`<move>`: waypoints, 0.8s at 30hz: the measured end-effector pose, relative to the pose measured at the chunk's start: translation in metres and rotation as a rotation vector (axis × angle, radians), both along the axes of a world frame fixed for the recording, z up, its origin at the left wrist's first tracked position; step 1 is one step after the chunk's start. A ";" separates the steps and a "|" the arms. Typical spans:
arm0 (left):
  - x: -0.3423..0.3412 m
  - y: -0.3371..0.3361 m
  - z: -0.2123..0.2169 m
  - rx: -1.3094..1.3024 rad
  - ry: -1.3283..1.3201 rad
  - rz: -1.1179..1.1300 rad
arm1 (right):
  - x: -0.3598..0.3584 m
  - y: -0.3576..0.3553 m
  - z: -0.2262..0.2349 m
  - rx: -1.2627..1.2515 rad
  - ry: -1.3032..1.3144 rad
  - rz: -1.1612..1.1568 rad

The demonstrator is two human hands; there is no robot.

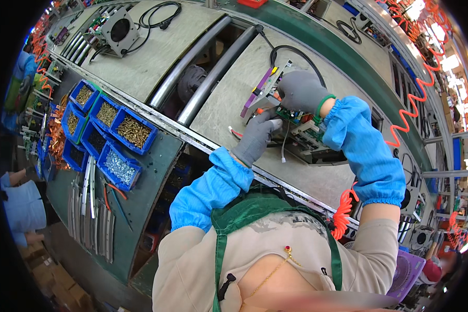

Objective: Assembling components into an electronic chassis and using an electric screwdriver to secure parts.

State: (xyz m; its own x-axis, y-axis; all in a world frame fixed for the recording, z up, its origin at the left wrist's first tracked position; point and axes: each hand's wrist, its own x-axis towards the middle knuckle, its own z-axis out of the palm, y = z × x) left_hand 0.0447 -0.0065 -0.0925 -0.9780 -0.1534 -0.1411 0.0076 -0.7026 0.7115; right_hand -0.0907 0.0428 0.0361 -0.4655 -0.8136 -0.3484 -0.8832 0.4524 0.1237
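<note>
In front of me, on a grey work board (213,117), stands an open metal unit (317,144) with circuit boards and wires inside. A panel with a purple edge (258,92) leans up at its left side. My right hand (302,92), in a grey glove, is closed at the top of that panel; its fingertips are partly hidden. My left hand (256,138), gloved too, has bent fingers pressed together at the unit's inner wiring; what they hold is too small to make out. A thin cable with a white plug (283,158) hangs below the hands.
Blue bins (132,132) of screws and small parts stand at left, beside metal strips (91,223) and pliers (114,192). Steel rollers (218,75) cross the line. Another fan unit (117,32) sits farther up. A coiled orange air hose (416,93) hangs at right.
</note>
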 end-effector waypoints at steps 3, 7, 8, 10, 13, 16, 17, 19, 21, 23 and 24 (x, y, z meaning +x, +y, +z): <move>0.000 0.001 0.002 0.000 0.005 -0.008 | 0.003 0.002 -0.001 0.012 0.063 0.011; 0.004 -0.004 0.011 -0.220 -0.060 0.018 | -0.013 0.013 0.010 -0.136 -0.302 -0.072; 0.006 -0.007 0.013 -0.423 -0.082 0.024 | -0.018 0.017 0.013 -0.257 -0.515 -0.109; 0.011 -0.012 0.016 -0.608 -0.123 0.023 | -0.022 0.023 0.015 -0.259 -0.707 -0.269; 0.015 -0.010 0.020 -0.750 -0.099 0.114 | -0.023 0.032 0.018 -0.233 -0.941 -0.462; 0.012 -0.003 0.023 -0.687 -0.036 0.250 | -0.022 0.037 0.020 -0.457 -1.144 -0.580; 0.010 0.000 0.024 -0.677 -0.020 0.285 | -0.021 0.037 0.020 -0.448 -1.167 -0.575; 0.007 0.003 0.027 -0.564 -0.031 0.185 | -0.017 0.038 0.016 -0.492 -1.180 -0.612; 0.004 0.005 0.028 -0.447 -0.055 0.074 | -0.015 0.039 0.014 -0.535 -1.217 -0.634; 0.001 0.007 0.028 -0.440 -0.070 0.041 | -0.014 0.042 0.013 -0.581 -1.253 -0.656; 0.001 0.008 0.027 -0.446 -0.085 0.036 | -0.016 0.045 0.015 -0.557 -1.069 -0.587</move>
